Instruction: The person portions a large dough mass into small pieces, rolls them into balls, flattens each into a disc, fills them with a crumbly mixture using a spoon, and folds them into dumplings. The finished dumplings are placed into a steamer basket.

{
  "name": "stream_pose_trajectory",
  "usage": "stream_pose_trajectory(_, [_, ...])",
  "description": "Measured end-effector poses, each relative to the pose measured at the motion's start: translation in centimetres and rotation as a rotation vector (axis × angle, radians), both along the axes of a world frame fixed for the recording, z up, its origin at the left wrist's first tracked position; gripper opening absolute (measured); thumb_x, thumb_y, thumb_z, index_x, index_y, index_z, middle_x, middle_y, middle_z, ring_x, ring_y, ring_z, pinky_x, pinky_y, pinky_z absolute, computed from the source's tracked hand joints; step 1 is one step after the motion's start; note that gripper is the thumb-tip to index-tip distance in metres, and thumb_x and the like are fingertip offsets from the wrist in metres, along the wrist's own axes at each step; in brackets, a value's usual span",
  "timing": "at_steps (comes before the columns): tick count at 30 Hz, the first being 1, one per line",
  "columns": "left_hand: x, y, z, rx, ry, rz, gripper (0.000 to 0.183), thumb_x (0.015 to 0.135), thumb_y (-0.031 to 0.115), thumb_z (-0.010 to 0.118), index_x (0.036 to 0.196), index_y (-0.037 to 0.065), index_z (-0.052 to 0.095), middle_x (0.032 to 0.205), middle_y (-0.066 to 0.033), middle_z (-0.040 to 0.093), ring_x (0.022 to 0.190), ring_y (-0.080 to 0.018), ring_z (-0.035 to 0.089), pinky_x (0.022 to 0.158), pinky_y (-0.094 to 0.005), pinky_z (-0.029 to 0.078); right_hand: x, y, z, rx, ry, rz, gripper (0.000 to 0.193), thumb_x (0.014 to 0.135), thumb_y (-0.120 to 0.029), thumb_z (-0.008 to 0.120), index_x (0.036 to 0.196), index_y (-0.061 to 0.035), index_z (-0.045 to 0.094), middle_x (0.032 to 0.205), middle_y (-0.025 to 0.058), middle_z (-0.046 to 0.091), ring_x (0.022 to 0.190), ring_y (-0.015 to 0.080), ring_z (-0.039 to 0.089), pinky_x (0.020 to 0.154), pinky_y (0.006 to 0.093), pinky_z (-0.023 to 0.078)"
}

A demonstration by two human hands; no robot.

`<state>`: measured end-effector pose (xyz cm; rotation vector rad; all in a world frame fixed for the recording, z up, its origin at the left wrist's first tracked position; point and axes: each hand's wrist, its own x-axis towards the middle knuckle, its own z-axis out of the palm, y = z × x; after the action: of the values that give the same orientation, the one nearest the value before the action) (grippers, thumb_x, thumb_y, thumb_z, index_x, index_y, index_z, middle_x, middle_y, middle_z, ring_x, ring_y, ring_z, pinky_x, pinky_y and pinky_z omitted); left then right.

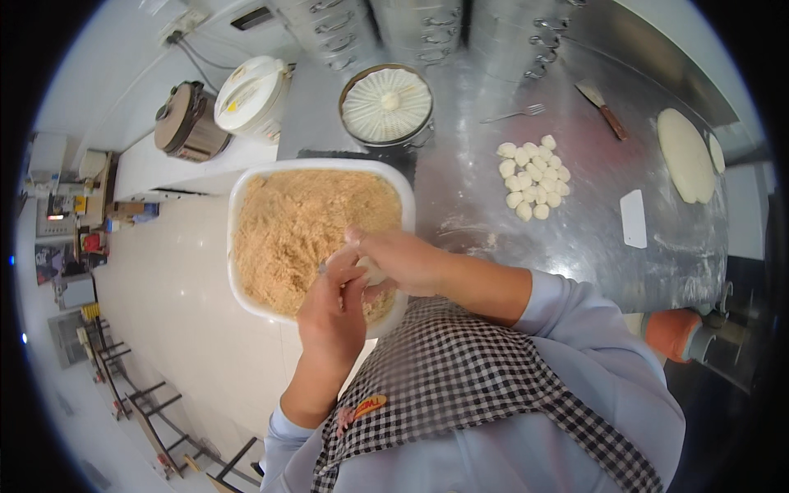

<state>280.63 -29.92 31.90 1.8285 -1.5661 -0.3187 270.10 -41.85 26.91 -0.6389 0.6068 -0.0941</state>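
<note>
Both of my hands meet over the near right part of a white plastic tub. Tan, crumbly filling fills the tub. My left hand is curled, palm side up, under a pale piece of dough. From the right, my right hand closes its fingers around the same dough. The fingers hide most of it, so its shape cannot be made out. At my left fingertips shows a small grey tip of something I cannot make out.
On the steel table are several small dough pieces, a fork, a wooden-handled spatula, a white scraper and a large dough slab. Behind the tub sits a round steamer holding a pale bun on a pleated liner.
</note>
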Motion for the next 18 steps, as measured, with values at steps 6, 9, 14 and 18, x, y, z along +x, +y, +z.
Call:
stream_pose_trajectory(6, [-0.6,0.1,0.2,0.005,-0.071,-0.023,0.038,0.090,-0.007,0.065,0.127,-0.001,0.059,0.105,-0.0129,0.070,0.086,-0.0205,0.069,0.074,-0.0313,0.056,-0.5,0.2,0.1,0.086,-0.034,-0.011,0.053,0.107,-0.046,0.043,0.106,0.0044,0.061,0.089,0.0112,0.063,0.073,0.0179,0.061,0.063,0.0295,0.055])
stream_pose_trajectory(9, [-0.8,-0.4,0.2,0.108,0.130,0.042,0.035,0.091,-0.007,0.064,0.125,-0.001,0.059,0.104,-0.0126,0.070,0.088,-0.0206,0.068,0.073,-0.0309,0.056,-1.0,-0.1,0.1,0.165,-0.059,-0.030,0.052,0.107,-0.046,0.043,0.107,0.0028,0.059,0.086,0.0103,0.063,0.068,0.0170,0.059,0.057,0.0269,0.051])
stream_pose_trajectory(14, [-0.3,-2.8,0.7,-0.064,-0.203,-0.263,0.030,0.092,-0.004,0.064,0.122,-0.001,0.059,0.104,-0.0121,0.069,0.090,-0.0201,0.068,0.073,-0.0308,0.056,-2.5,-1.7,-0.8,0.232,-0.113,0.097,0.050,0.107,-0.048,0.041,0.106,-0.0021,0.060,0.083,0.0085,0.063,0.062,0.0171,0.058,0.055,0.0264,0.049])
stream_pose_trajectory(18, [0.7,-6.2,1.5,0.119,-0.095,-0.435,0.030,0.093,-0.004,0.065,0.121,0.001,0.059,0.100,-0.0102,0.069,0.088,-0.0194,0.067,0.075,-0.0328,0.055,-5.1,-4.3,-2.6,-0.003,-0.093,0.067,0.046,0.104,-0.047,0.047,0.110,-0.0051,0.065,0.084,0.0105,0.065,0.066,0.0212,0.063,0.059,0.0310,0.051])
